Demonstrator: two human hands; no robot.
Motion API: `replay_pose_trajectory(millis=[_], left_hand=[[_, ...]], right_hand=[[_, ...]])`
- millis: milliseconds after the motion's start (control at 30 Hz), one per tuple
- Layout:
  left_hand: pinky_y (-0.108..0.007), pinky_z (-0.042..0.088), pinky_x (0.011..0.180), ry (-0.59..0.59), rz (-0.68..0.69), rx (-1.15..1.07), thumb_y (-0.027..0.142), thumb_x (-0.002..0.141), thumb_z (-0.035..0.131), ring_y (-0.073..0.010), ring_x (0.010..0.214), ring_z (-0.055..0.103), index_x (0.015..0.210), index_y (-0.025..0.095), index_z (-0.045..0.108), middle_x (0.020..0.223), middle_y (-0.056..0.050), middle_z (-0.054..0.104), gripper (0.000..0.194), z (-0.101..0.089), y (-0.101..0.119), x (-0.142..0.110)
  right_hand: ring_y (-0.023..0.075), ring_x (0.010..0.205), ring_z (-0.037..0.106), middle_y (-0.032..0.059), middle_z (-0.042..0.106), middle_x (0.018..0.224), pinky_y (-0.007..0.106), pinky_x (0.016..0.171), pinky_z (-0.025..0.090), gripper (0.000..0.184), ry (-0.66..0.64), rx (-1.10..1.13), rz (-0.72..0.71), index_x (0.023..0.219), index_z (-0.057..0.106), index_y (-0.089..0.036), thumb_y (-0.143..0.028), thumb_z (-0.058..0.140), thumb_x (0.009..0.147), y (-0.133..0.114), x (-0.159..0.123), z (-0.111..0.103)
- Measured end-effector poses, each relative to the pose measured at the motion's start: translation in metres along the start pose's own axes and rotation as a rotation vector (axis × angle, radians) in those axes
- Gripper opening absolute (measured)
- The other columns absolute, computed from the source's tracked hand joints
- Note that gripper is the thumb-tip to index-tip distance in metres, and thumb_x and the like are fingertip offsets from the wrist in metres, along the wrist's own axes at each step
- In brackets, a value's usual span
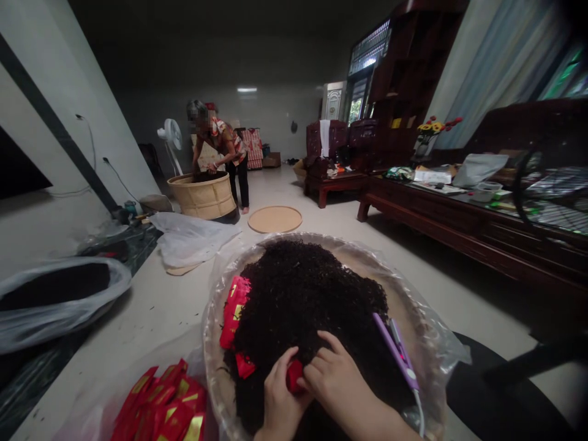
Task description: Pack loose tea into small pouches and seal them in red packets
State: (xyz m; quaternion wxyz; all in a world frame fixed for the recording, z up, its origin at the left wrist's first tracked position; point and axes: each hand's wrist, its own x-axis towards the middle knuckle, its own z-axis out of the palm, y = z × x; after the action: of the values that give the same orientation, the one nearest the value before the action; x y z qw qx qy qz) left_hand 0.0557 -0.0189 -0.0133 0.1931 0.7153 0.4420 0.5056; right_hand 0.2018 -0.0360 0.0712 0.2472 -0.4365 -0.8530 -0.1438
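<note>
Over the near part of a heap of dark dried tea leaves [312, 288], my left hand [281, 392] is closed round a small red packet [294, 376]. My right hand [337, 376] pinches the same packet from the other side, its index finger stretched forward. The palms and my fingers hide most of the packet. The leaves lie in a round tray [214, 367] lined with clear plastic. Red and gold packets [235, 312] rest at the heap's left edge. A purple sealing iron [395, 350] lies on the right side, its cable running toward me.
A plastic bag of red packets [168, 404] stands at lower left. Farther left is a bag of dark leaves [55, 285]. A person [225, 144] bends over a large bamboo basket [202, 196]. A flat round lid [275, 218] is on the floor; a wooden table [459, 214] stands right.
</note>
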Motion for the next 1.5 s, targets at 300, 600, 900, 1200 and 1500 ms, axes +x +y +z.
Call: replay_pose_trajectory(millis=[300,600,900,1200,1500], left_hand=[[-0.031,0.056,0.078,-0.415,-0.541,-0.336,0.008,0.048,0.08,-0.023,0.084,0.07,0.125,0.019,0.058,0.097,-0.005,0.075,0.081,-0.018,0.033,0.024],[-0.036,0.054,0.085,-0.412,-0.646,-0.46,0.006,0.044,0.081,-0.0283,0.095,0.068,0.106,0.016,0.065,0.098,-0.006,0.075,0.065,-0.016,0.046,0.029],[-0.031,0.055,0.073,-0.515,-0.749,-0.873,0.022,0.058,0.082,-0.0221,0.081,0.071,0.106,0.017,0.056,0.09,-0.005,0.074,0.054,-0.01,0.043,0.022],[-0.032,0.055,0.064,-0.481,-0.862,-0.949,0.06,0.072,0.07,-0.0222,0.071,0.072,0.108,0.018,0.057,0.087,-0.007,0.072,0.057,-0.006,0.044,0.02],[-0.031,0.053,0.08,-0.384,-0.718,-0.872,0.05,0.066,0.079,-0.0231,0.09,0.069,0.101,0.016,0.063,0.096,-0.007,0.072,0.052,-0.011,0.042,0.024]], right_hand=[[0.0128,0.057,0.058,-0.0045,0.056,0.059,0.038,0.096,0.046,0.035,-0.201,0.44,0.178,0.072,0.056,-0.02,-0.022,0.033,0.1,0.043,0.011,-0.012],[0.0096,0.049,0.045,-0.0043,0.051,0.051,0.02,0.046,0.033,0.033,-0.427,0.928,0.675,0.058,0.06,-0.016,-0.033,0.058,0.086,0.046,0.019,-0.017],[0.0081,0.05,0.043,-0.0049,0.049,0.052,0.02,0.047,0.031,0.033,-0.419,0.864,0.596,0.051,0.06,-0.015,-0.021,0.062,0.084,0.04,0.022,-0.019],[0.0133,0.064,0.057,-0.0028,0.063,0.071,0.023,0.061,0.044,0.014,-0.212,0.772,0.639,0.084,0.068,-0.018,-0.02,0.075,0.072,0.037,0.023,-0.021],[0.0158,0.065,0.054,0.0008,0.06,0.064,0.025,0.058,0.039,0.033,-0.17,0.453,0.351,0.066,0.065,-0.018,-0.045,0.066,0.085,0.036,0.007,-0.013]])
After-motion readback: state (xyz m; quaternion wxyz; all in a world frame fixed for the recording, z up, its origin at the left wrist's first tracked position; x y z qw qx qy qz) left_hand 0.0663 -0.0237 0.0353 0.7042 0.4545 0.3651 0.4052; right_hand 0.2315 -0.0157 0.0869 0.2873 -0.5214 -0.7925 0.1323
